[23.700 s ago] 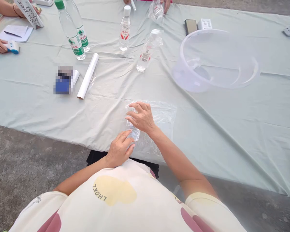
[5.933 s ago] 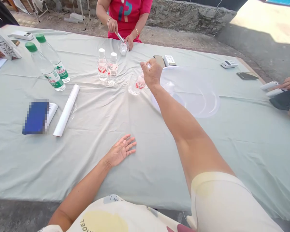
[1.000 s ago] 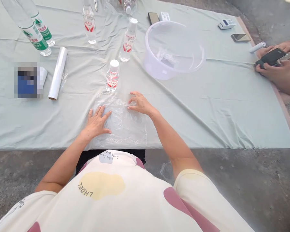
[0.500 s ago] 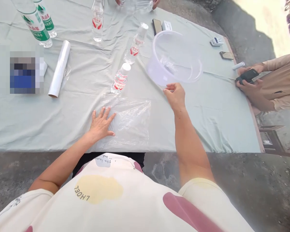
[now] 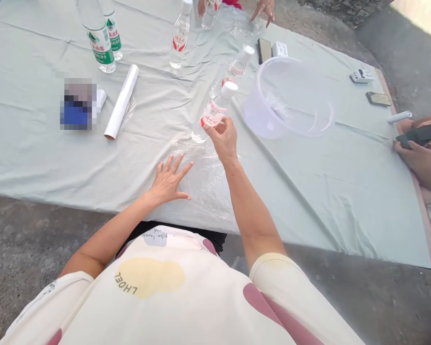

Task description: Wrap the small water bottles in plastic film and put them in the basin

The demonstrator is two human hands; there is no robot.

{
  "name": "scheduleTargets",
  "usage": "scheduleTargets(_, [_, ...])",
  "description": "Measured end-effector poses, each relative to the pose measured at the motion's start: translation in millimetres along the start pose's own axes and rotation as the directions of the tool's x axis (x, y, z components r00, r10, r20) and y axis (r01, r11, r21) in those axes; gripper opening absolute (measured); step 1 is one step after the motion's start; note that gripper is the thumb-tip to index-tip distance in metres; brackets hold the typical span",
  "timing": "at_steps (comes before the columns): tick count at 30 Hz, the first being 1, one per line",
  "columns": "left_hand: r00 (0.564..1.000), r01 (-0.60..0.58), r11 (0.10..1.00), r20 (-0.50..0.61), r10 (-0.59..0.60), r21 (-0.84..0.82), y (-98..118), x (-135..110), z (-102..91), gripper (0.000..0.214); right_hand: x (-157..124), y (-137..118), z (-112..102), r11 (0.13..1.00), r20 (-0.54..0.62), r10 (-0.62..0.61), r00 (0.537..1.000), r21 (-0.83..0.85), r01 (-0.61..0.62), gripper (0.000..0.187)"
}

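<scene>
My right hand point(image 5: 222, 139) is closed round a small water bottle point(image 5: 213, 113) with a red label and white cap, which tilts to the right above the table. My left hand point(image 5: 169, 178) lies flat with spread fingers on the left edge of a clear plastic sheet point(image 5: 210, 184) spread on the pale green tablecloth point(image 5: 309, 191), near the table's front edge. The bottle's base is just above the sheet's far end.
A clear plastic basin point(image 5: 289, 98) stands to the right of the bottle. A white roll of film point(image 5: 121, 101), two large green-labelled bottles point(image 5: 100, 45) and more small bottles point(image 5: 177, 40) are further back. Another person's hands hold a phone point(image 5: 420, 135) at right; other hands point(image 5: 262, 7) work at the far edge.
My right hand has come back from near the basin and taken hold of the small bottle, which now tilts. My left hand stays flat on the sheet.
</scene>
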State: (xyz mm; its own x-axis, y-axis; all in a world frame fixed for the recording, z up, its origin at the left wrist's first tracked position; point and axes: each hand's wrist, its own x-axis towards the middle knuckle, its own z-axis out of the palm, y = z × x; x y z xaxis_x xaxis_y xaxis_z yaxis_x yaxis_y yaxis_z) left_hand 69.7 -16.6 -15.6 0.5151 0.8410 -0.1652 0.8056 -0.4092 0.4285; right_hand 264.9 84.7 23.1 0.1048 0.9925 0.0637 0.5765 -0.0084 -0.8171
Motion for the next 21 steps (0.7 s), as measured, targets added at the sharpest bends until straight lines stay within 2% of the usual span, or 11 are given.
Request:
scheduleTargets(2, [0.999,-0.015,0.998,-0.034,0.013,-0.055,-4.1,-1.4,2.1,0.113,-27.0,-9.5,-15.3,0.988,-0.020,0.066,0.998,0.138,-0.063,0.049])
scheduleTargets(3, [0.999,-0.025,0.996,-0.050,0.021,-0.081,-6.7,-1.8,3.5,0.115,-42.3,-13.1,-21.2,0.966,0.020,0.108,0.994,0.234,-0.110,0.048])
scheduleTargets(5, [0.997,-0.041,0.991,-0.073,0.032,-0.127,-12.4,-2.8,5.9,0.121,-73.3,-16.6,-25.1,0.896,0.179,0.172,0.969,0.380,-0.229,0.047])
scheduleTargets(8, [0.995,-0.046,0.983,-0.090,0.030,-0.180,-20.4,-10.0,4.8,0.125,-111.4,-11.5,-9.7,0.830,0.374,0.246,0.894,0.395,-0.394,0.046])
scheduleTargets(10, [0.993,-0.021,0.983,-0.116,0.000,-0.181,-25.2,-22.3,0.1,0.113,-127.3,-4.5,7.4,0.837,0.414,0.295,0.861,0.322,-0.442,0.046])
scheduleTargets(12, [0.980,0.070,0.984,-0.175,-0.099,-0.166,-29.0,-40.2,-5.2,0.086,-136.2,0.4,21.2,0.863,0.405,0.344,0.847,0.218,-0.455,0.045])
scheduleTargets(14, [0.937,0.222,0.962,-0.238,-0.256,-0.161,-30.2,-59.6,-7.6,0.052,-139.9,0.5,27.3,0.894,0.357,0.380,0.853,0.095,-0.438,0.043])
scheduleTargets(16, [0.899,0.331,0.932,-0.253,-0.359,-0.148,-27.1,-75.7,-4.7,0.026,-140.2,-4.3,27.0,0.919,0.282,0.388,0.878,-0.041,-0.393,0.044])
scheduleTargets(18, [0.909,0.337,0.934,-0.219,-0.355,-0.117,-20.0,-85.4,3.6,0.020,-138.2,-11.9,24.9,0.918,0.210,0.382,0.900,-0.195,-0.344,0.047])
scheduleTargets(21, [0.947,0.270,0.960,-0.160,-0.280,-0.080,-6.8,-88.4,19.7,0.021,-133.3,-22.7,28.3,0.850,0.135,0.388,0.912,-0.435,-0.297,0.051])
